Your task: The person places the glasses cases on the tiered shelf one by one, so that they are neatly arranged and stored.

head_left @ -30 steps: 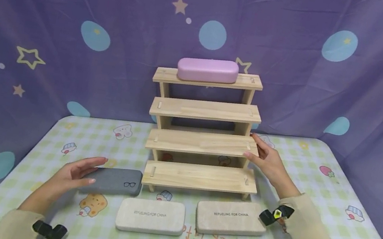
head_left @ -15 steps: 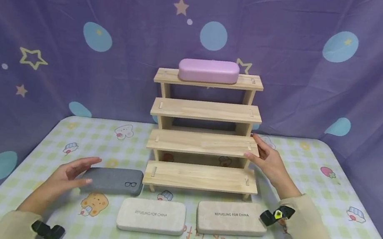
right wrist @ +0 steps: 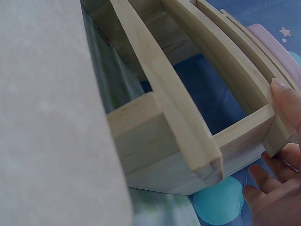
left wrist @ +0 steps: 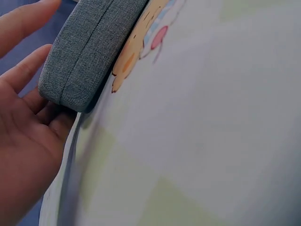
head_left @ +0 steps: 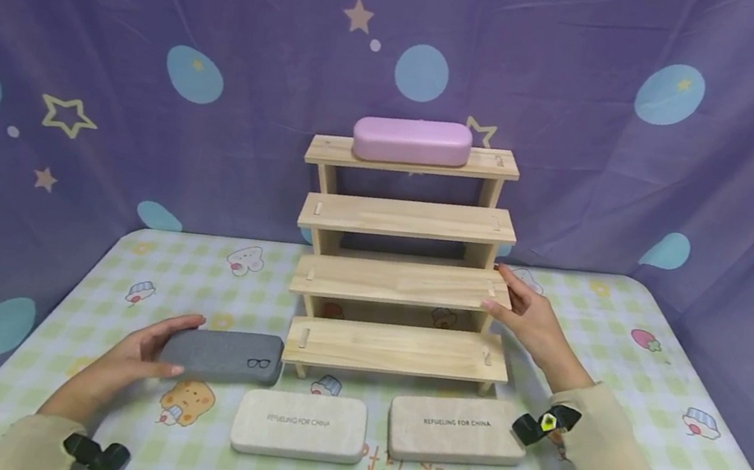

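A four-tier wooden display rack [head_left: 396, 346] stands in the middle of the table. My right hand [head_left: 529, 320] holds its right side: in the right wrist view the thumb [right wrist: 284, 96] lies against a shelf board and the other fingers are bent by the side post. A grey fabric glasses case [head_left: 218, 354] lies left of the rack, touching or nearly touching its bottom tier. My left hand [head_left: 127, 360] spreads loosely about the case's left end. In the left wrist view one fingertip meets the case [left wrist: 87, 52], and the topmost digit stands apart from it.
A lilac case [head_left: 412, 141] sits on the top tier. In front of the rack lie a whitish case [head_left: 297, 442] and a beige case [head_left: 454, 447], both lettered. A purple curtain [head_left: 274, 43] hangs behind the checked tablecloth [head_left: 191, 270].
My left hand drew slightly back left, then came forward closer about the grey case's end. The right hand stays on the rack. The head view has shifted a little.
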A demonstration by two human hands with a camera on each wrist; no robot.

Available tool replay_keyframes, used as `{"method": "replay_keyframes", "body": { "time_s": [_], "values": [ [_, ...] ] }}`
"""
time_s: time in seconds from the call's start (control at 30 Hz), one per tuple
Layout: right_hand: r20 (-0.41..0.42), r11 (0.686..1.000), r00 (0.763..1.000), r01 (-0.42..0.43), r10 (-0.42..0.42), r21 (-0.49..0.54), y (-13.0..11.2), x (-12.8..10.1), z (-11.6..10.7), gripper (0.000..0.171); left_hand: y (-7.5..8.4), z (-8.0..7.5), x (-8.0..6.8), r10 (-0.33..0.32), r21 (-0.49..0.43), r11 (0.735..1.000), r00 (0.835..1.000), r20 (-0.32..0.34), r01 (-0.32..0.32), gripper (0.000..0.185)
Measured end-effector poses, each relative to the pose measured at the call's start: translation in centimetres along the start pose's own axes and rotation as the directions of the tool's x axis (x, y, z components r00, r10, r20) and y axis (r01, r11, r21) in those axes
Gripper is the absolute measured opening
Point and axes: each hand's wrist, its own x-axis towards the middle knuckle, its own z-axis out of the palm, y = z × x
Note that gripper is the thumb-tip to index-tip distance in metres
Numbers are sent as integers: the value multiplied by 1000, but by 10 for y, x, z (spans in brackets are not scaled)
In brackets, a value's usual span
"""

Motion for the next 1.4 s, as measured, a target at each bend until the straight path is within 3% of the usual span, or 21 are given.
{"method": "replay_keyframes", "body": {
  "time_s": [0.37,0.83,1.2,1.4],
  "values": [
    [-10,1000,1000,-9,9,8,1,0,1,74,-5,0,-4,-44,-1,999,998,48,45,81],
    [-3,999,1000,-13,13,41,-1,0,1,75,-6,2,-2,-132,87,987,990,-41,135,83],
    [-4,1000,1000,-29,29,4,-2,1,0,74,-4,1,-2,-92,134,986,992,-82,102,76],
    [-8,999,1000,-13,13,31,-2,2,1,74,-6,0,-2,-102,137,984,991,-89,114,76]
  ]
}}
